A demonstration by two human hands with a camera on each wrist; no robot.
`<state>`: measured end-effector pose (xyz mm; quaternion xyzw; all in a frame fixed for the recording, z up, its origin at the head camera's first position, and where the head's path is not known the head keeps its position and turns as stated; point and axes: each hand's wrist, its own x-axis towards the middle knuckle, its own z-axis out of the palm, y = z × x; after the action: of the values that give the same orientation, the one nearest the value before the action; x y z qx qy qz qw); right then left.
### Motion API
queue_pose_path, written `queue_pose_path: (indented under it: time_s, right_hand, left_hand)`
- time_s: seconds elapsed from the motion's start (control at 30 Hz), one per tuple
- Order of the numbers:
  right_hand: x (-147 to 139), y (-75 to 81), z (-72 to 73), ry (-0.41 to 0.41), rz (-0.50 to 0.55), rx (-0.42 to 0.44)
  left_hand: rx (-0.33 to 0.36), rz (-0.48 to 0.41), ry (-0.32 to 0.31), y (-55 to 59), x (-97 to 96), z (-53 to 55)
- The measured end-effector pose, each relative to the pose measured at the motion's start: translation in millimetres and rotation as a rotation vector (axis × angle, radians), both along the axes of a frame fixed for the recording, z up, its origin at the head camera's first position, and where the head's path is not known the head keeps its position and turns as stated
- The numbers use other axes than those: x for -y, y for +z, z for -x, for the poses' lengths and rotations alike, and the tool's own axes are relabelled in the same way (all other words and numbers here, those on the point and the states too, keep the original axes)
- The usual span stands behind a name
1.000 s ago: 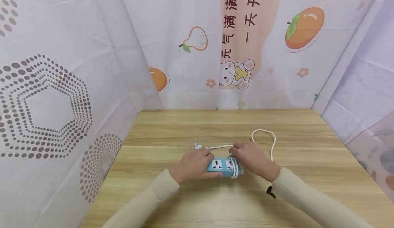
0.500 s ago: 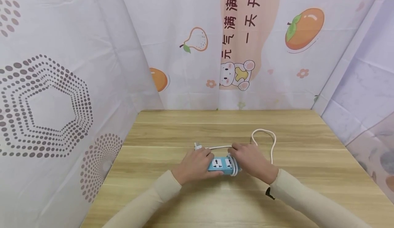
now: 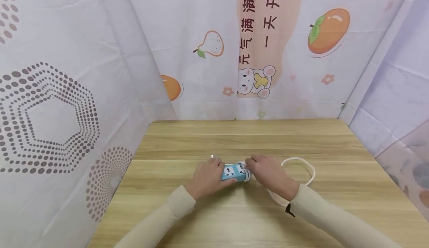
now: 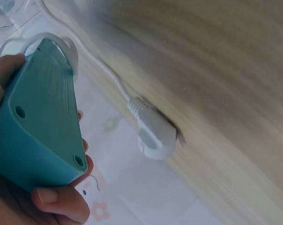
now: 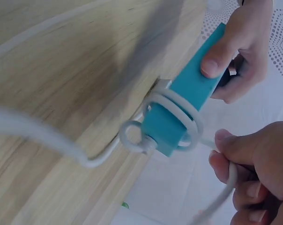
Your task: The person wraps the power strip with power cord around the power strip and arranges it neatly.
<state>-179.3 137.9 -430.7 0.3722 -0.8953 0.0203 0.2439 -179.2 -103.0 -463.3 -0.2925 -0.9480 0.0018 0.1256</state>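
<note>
A blue power strip (image 3: pixel 236 170) with white sockets is held above the table by my left hand (image 3: pixel 205 178), whose fingers and thumb grip its end. White cord (image 5: pixel 172 102) wraps several times around the strip's other end, as the right wrist view shows. Between thumb and fingertips, my right hand (image 5: pixel 265 166) pinches a stretch of that cord, just beside the wrapped end. The white plug (image 4: pixel 156 136) lies on the table past my left hand, its cord leading back toward the strip. In the left wrist view the underside of the strip (image 4: pixel 48 110) shows screw holes.
A loose loop of cord (image 3: pixel 313 171) lies on the wooden table (image 3: pixel 187 140) to the right, passing under my right forearm. Printed white curtains (image 3: pixel 201 102) stand along the table's back and sides.
The strip's wrapped end has tilted up and shifted left. My right hand has moved slightly left with the cord, and the loose loop has swung to the right and nearer the front.
</note>
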Motion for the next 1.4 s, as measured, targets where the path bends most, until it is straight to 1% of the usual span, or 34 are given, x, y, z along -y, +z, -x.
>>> queue_pose_path:
  time_s: [0.13, 0.23, 0.3, 0.4, 0.5, 0.6, 0.67, 0.83, 0.93, 0.97, 1.03, 1.17, 1.23, 1.3, 1.4]
  right_hand:
    - [-2, -0.8, 0.2, -0.047, 0.05, 0.034]
    - [-4, -2.4, 1.2, -0.052, 0.069, 0.036]
    - [-6, -3.8, 1.7, -0.047, 0.076, 0.035]
    - [-8, -5.3, 1.7, -0.034, 0.099, 0.025]
    - [-9, -5.9, 1.0, -0.007, 0.139, 0.016]
    - [-10, -7.8, 0.3, 0.022, 0.175, 0.013]
    - [-10, -9.1, -0.3, 0.028, 0.186, 0.007]
    - [-12, -10.7, -0.5, 0.032, 0.233, -0.009]
    - [-11, -10.0, -0.1, 0.041, 0.272, 0.005]
    - [-10, -9.6, -0.2, 0.042, 0.28, 0.011]
    - [-10, -9.7, -1.2, 0.042, 0.288, 0.03]
    - [-10, -12.5, -3.8, 0.034, 0.299, 0.056]
    - [-10, -15.0, -4.1, 0.038, 0.301, 0.054]
    - [-9, -17.8, -3.2, 0.045, 0.3, 0.046]
    - [-8, -20.8, -0.7, 0.065, 0.302, 0.033]
  left_hand:
    - [-0.023, -0.036, 0.076, 1.2, 0.5, 4.0]
    - [-0.046, -0.073, 0.135, 0.9, 0.2, 7.0]
    - [-0.062, -0.1, 0.158, 0.4, 0.1, 8.4]
    - [-0.087, -0.141, 0.16, 0.6, -0.5, 9.3]
    - [-0.145, -0.182, 0.143, 1.0, -0.1, 11.2]
    - [-0.192, -0.231, 0.138, 1.9, 0.6, 13.4]
    - [-0.199, -0.28, 0.138, 3.4, 1.1, 14.2]
    - [-0.176, -0.393, 0.119, 8.5, 1.4, 13.7]
    - [-0.148, -0.451, 0.12, 10.2, 1.5, 13.2]
    - [-0.129, -0.469, 0.125, 10.2, 1.8, 13.5]
    - [-0.068, -0.512, 0.144, 11.4, 2.8, 13.7]
    - [0.104, -0.621, 0.195, 16.7, 4.9, 13.1]
    - [0.172, -0.676, 0.213, 19.5, 5.9, 12.3]
    - [0.224, -0.721, 0.215, 21.4, 6.8, 11.7]
    - [0.266, -0.763, 0.199, 22.3, 7.1, 11.5]
